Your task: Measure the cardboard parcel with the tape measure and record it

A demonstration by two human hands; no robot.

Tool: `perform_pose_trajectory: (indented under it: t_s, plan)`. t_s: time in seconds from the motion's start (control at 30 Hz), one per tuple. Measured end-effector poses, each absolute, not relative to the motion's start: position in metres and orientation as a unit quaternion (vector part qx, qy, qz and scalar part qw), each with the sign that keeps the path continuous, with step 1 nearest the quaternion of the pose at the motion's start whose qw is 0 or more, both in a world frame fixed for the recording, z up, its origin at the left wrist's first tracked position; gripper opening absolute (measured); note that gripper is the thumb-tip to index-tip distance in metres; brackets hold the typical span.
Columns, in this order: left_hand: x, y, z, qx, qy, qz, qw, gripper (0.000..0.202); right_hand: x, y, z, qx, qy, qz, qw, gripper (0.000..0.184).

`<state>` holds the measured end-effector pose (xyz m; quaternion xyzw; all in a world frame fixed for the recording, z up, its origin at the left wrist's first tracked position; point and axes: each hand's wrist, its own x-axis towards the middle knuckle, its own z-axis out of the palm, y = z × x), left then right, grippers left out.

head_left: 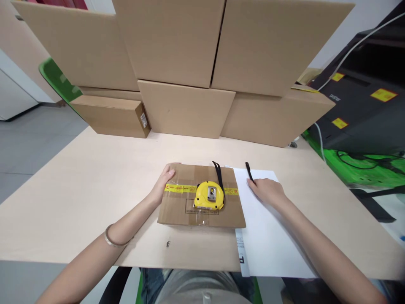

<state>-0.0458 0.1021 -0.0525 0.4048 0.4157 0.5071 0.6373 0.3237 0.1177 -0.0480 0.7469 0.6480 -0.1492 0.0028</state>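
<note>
A flat cardboard parcel (190, 215) sealed with yellow tape lies in front of me on the table. On top of it sits a yellow tape measure (209, 196) with a black wrist strap. My left hand (164, 182) rests against the parcel's left edge, fingers curled over the far corner. My right hand (267, 190) lies on a white sheet of paper (268, 236) to the right of the parcel, fingers closed round a black pen (249, 171) whose tip points away from me.
Large cardboard boxes (186, 107) are stacked along the far side of the light wooden table (79, 198). A smaller brown box (110, 116) lies at the back left. A black machine (363, 114) with yellow labels and cables stands to the right.
</note>
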Motion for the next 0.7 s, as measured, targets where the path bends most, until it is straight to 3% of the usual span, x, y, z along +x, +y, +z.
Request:
perform_pose_trajectory:
  t_s: [0.13, 0.23, 0.3, 0.37, 0.47, 0.57, 0.7]
  plan:
    - [-0.047, 0.1, -0.049, 0.426, 0.453, 0.509, 0.595, 0.076, 0.321, 0.118, -0.045, 0.749, 0.649, -0.128, 0.034, 0.05]
    - [-0.048, 0.099, -0.045, 0.443, 0.453, 0.51, 0.582, 0.076, 0.319, 0.118, -0.027, 0.758, 0.644, -0.098, 0.021, 0.049]
    - [-0.05, 0.1, -0.044, 0.449, 0.45, 0.515, 0.575, 0.072, 0.311, 0.112, -0.009, 0.764, 0.642, -0.065, -0.012, 0.048]
    - [-0.054, 0.101, -0.041, 0.465, 0.447, 0.52, 0.56, 0.063, 0.297, 0.103, 0.011, 0.728, 0.676, -0.055, -0.099, 0.048]
    - [-0.061, 0.101, -0.032, 0.536, 0.445, 0.505, 0.509, 0.038, 0.265, 0.086, 0.031, 0.548, 0.798, -0.113, -0.224, 0.05]
    - [-0.067, 0.101, -0.023, 0.6, 0.451, 0.459, 0.475, 0.03, 0.236, 0.078, 0.038, 0.394, 0.883, -0.168, -0.192, 0.05]
    - [-0.069, 0.102, -0.029, 0.607, 0.45, 0.44, 0.485, 0.034, 0.219, 0.078, 0.036, 0.378, 0.886, -0.208, -0.17, 0.051]
